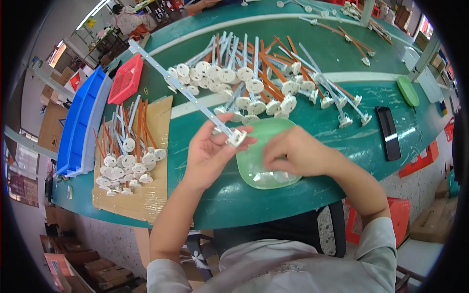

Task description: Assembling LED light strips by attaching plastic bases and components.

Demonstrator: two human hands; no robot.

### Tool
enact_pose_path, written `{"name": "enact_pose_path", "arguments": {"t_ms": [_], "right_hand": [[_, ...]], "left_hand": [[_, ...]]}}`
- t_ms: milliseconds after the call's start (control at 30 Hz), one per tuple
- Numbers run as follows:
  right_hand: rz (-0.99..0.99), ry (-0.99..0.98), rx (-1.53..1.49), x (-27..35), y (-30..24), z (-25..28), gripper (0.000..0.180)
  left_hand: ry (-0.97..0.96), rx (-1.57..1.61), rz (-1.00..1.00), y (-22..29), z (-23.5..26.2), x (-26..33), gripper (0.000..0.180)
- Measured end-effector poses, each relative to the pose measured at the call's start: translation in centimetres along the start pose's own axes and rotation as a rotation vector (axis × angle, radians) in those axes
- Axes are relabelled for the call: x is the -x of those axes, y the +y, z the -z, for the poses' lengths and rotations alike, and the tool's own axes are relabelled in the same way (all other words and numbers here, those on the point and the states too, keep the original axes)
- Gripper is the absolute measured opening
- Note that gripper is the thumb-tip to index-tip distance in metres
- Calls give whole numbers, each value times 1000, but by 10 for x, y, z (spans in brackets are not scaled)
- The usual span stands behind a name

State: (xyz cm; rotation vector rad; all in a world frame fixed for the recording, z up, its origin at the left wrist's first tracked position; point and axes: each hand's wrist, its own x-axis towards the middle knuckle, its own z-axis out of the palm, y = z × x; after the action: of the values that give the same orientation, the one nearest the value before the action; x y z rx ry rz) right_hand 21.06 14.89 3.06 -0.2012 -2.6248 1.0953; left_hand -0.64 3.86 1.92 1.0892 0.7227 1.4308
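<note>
Clamping one LED strip in left grip above table; reaching over green tray with right grip, unclear if pinching anything. Cannot tell finished from unfinished among strips heaped ahead and on cardboard.

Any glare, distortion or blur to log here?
Head view: fisheye distortion bows the green table and blackens the corners; head view: pale glare streaks the table left of the black phone, and a left-side window looks blown out; head view: left hand, right hand and held strip look fairly sharp, the person at upper left softer.
</note>
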Motion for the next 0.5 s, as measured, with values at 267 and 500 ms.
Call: {"name": "enact_pose_path", "arguments": {"t_ms": [267, 500], "right_hand": [[-283, 357, -500, 0, -19, 3, 9], [-253, 496, -493, 16, -54, -8, 7]], "left_hand": [[167, 149, -38, -6, -17, 1, 50], [312, 105, -199, -4, -60, 36, 47]]}}
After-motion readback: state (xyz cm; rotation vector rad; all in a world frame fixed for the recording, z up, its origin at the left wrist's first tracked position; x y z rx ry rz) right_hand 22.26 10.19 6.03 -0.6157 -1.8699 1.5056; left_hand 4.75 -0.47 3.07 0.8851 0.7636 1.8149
